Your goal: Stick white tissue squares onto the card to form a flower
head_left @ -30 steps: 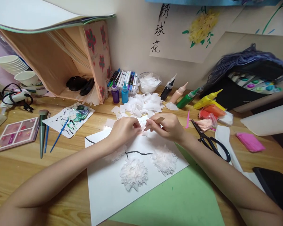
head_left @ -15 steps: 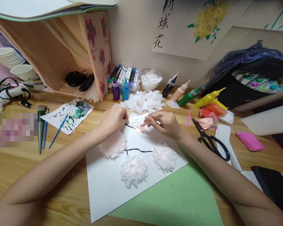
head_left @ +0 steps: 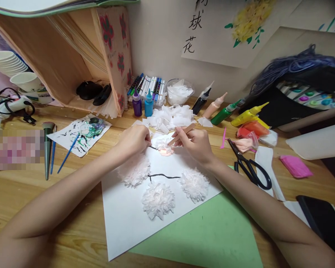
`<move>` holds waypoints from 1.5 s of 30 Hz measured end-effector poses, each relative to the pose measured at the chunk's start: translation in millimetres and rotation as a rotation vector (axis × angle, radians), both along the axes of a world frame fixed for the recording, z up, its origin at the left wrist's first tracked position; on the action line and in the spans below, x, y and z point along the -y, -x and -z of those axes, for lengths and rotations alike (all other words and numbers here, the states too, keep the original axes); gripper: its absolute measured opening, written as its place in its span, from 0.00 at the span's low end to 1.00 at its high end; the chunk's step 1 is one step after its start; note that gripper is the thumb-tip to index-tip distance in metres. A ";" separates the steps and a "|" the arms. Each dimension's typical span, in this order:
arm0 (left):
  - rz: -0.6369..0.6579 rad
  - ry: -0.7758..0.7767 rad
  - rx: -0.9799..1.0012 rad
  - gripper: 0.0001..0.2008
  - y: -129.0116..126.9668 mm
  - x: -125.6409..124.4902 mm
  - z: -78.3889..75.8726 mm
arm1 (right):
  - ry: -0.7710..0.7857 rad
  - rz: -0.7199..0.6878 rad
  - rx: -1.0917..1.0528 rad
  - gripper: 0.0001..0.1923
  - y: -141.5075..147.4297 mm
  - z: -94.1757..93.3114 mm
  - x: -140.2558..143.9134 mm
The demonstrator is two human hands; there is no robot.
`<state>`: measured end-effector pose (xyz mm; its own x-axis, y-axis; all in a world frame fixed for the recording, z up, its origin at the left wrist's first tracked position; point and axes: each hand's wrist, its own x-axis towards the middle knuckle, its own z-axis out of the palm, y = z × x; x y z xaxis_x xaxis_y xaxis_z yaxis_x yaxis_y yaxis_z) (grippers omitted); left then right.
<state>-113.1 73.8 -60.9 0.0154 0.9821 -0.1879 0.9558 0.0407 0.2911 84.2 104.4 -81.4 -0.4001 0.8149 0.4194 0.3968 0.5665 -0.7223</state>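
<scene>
The white sheet (head_left: 128, 219) lies tilted on the desk (head_left: 72, 178), its near corner overlapping a green sheet (head_left: 212, 238) that runs to the near desk edge. Both forearms cross these sheets from the near side. Three tissue flowers sit on the white sheet: one (head_left: 134, 171) just under the left wrist, one (head_left: 158, 200) in the middle, one (head_left: 194, 184) near the right wrist, with a black painted stem (head_left: 163, 175) between them. Bare paper lies open on the near half of the sheet; the far end is crowded.

The left hand (head_left: 134, 140) rests on the far part of the sheet, its fingers pinched narrow at the edge of a small crumpled tissue piece (head_left: 163, 146). The right hand (head_left: 197, 143) holds a thin wooden stick (head_left: 182, 134) in a closed grip, the stick slanting down towards that same tissue piece, which lies on the sheet between the two hands, touching or nearly touching both.

Just beyond the hands is a heap of cut tissue squares (head_left: 171, 117), then paint bottles (head_left: 142, 106) and markers (head_left: 149, 87) against the wall. Black scissors (head_left: 249, 167) lie just right of the right wrist. To the left, well apart, are a paint-smeared paper (head_left: 80, 134) and a blue brush (head_left: 68, 152).
</scene>
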 end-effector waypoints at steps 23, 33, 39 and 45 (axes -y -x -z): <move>0.018 -0.001 0.002 0.05 1.2 -0.5 0.4 | -0.526 -0.264 0.030 0.16 -7.4 1.3 -4.0; 0.032 0.001 0.018 0.04 1.9 -0.2 -0.8 | -0.301 -0.030 0.060 0.21 -2.0 8.1 -5.2; 0.035 0.006 0.019 0.05 3.1 -2.1 0.9 | 0.112 0.065 0.031 0.23 8.6 1.3 -13.6; 0.038 0.004 0.037 0.04 3.4 -0.9 0.9 | 0.020 -0.003 -0.068 0.25 0.3 -10.8 -8.1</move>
<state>-116.4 74.6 -61.8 0.0594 0.9798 -0.1908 0.9452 0.0063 0.3263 83.9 112.6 -70.6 -0.3734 0.8222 0.4296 0.3447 0.5529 -0.7586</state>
